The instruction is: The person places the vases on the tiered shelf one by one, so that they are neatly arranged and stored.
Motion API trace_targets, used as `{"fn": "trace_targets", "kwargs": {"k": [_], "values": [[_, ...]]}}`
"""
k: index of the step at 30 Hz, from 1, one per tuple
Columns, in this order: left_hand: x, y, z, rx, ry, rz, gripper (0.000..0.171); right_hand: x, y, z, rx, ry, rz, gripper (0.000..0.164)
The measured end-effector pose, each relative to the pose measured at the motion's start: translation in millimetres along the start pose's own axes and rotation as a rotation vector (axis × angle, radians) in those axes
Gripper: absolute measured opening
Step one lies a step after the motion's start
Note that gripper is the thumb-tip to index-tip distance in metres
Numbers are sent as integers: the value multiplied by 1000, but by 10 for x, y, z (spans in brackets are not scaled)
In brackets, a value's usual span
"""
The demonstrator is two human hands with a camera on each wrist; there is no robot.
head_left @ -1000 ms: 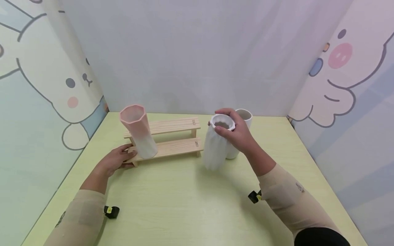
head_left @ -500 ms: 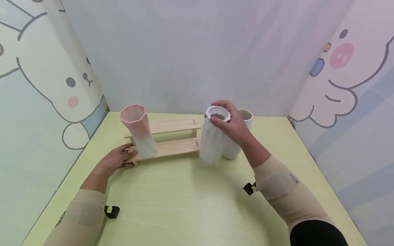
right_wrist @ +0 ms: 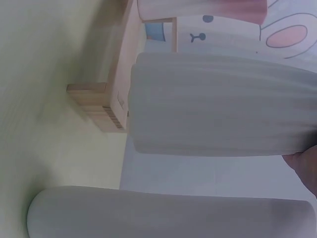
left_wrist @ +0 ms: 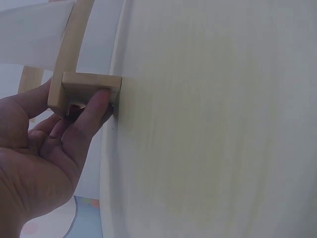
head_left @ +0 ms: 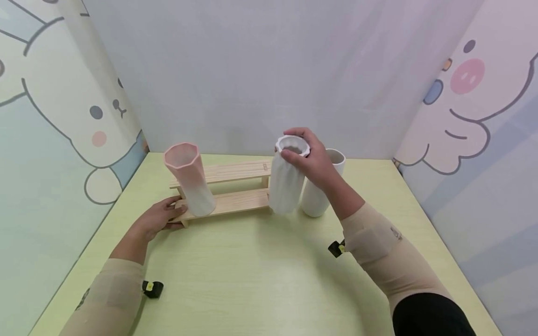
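My right hand (head_left: 315,163) grips a white fluted vase (head_left: 286,186) around its rim, thumb at the front. The vase is raised off the table, its base close to the right end of a two-step wooden rack (head_left: 239,200). In the right wrist view the fluted vase (right_wrist: 218,104) overlaps the rack's end, so contact cannot be told. My left hand (head_left: 157,218) holds the left end of the rack's lower step; the left wrist view shows fingers curled about its leg (left_wrist: 91,84). A pink-to-white vase (head_left: 191,179) stands on the lower step beside that hand.
A smooth white vase (head_left: 315,200) stands on the pale yellow-green table (head_left: 252,275), partly hidden behind my right hand. A grey-white backdrop (head_left: 269,79) closes the rear, with cartoon-printed panels (head_left: 50,126) at the sides.
My right hand has lifted the fluted vase and carried it leftward and away, toward the rack's right end. The left hand, rack and pink-to-white vase have stayed in place.
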State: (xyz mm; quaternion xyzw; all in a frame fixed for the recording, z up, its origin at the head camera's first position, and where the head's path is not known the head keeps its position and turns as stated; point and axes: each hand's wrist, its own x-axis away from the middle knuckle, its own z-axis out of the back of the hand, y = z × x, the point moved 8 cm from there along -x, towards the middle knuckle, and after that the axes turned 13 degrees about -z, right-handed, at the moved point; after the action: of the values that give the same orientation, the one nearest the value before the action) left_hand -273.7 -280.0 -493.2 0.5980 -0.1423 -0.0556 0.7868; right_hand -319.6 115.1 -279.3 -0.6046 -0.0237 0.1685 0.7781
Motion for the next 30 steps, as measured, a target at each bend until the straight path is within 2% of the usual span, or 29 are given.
{"fn": "trace_targets", "kwargs": {"k": [13,21,30], "values": [[-15,-12,0,-1,0,0,84,-133,-74,-43,-2,9,-2,51],[0,-24,-1,-3,1,-5,85,-235,-96,-113,10,19,6,55],[1,-23,5,1,1,-7,86,-307,-139,-216,5,14,9,52]]}}
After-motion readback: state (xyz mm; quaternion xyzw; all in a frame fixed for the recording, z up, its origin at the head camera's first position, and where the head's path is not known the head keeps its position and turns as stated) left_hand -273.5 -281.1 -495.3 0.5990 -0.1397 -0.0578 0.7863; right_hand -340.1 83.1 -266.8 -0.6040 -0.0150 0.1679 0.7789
